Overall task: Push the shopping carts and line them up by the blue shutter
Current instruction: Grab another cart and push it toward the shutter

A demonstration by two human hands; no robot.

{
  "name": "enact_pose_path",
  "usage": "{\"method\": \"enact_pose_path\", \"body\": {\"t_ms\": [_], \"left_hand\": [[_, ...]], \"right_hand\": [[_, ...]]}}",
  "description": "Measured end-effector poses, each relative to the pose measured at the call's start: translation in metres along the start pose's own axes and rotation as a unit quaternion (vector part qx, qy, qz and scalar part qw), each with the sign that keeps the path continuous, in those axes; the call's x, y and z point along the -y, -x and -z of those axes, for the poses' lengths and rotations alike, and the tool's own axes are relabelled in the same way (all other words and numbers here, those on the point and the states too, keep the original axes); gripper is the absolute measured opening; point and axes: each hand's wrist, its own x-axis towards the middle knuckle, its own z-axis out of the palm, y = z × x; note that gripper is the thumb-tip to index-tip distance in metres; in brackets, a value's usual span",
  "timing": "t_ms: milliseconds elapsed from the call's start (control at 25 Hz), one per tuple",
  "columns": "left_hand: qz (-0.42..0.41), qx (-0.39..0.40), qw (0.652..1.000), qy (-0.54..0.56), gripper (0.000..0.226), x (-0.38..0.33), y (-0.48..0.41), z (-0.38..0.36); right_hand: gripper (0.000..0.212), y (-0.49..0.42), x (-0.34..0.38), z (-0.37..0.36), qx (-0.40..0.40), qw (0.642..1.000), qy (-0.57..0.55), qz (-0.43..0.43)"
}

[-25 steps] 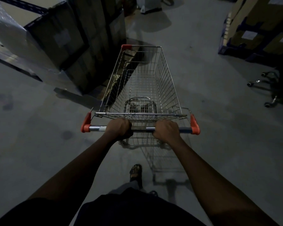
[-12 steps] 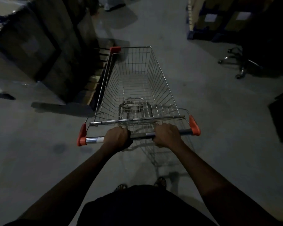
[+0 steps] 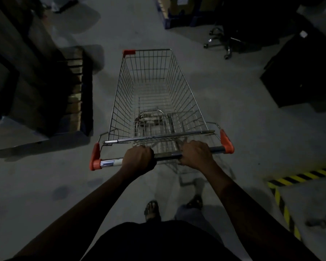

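Head view: dim warehouse, grey concrete floor (image 3: 45,176). 1 wire shopping cart (image 3: 120,102) sits frame centre, nose toward 12 o'clock, basket empty, child seat flap folded at the near end. Orange bumper (image 3: 128,52) on the far left corner. Handle bar (image 3: 167,155) runs across at centre, tilted, left end lower, with 2 orange end caps (image 3: 95,159) (image 3: 226,141).

Left hand (image 3: 138,160) wrapped round the bar left of middle, fingers curled over it, firm grip. Right hand (image 3: 195,154) wrapped round the bar right of middle, same grip. Both arms stretched forward from 6 o'clock. 2 sandalled feet below the cart, left foot (image 3: 151,208) and right foot (image 3: 195,201), right one further forward.

Stacked boxes on a pallet (image 3: 77,95) at 9 o'clock, near the cart's left side, apart from it. More boxes on a blue pallet (image 3: 169,23) at 12 o'clock. Office chair base (image 3: 222,43) with castors at 1 o'clock. Black cabinet (image 3: 299,76) at 2 o'clock, well apart from the cart. Yellow-black hazard tape (image 3: 297,177) on the floor at 4 o'clock.
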Motion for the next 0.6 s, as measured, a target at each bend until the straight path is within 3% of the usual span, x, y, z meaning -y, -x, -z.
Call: {"method": "enact_pose_path", "body": {"t_ms": [600], "left_hand": [[-0.215, -0.024, 0.972, -0.095, 0.031, -0.053, 0.113, -0.02]], "right_hand": [[0.029, 0.2, 0.051, -0.082, -0.042, 0.977, -0.108, -0.181]]}}
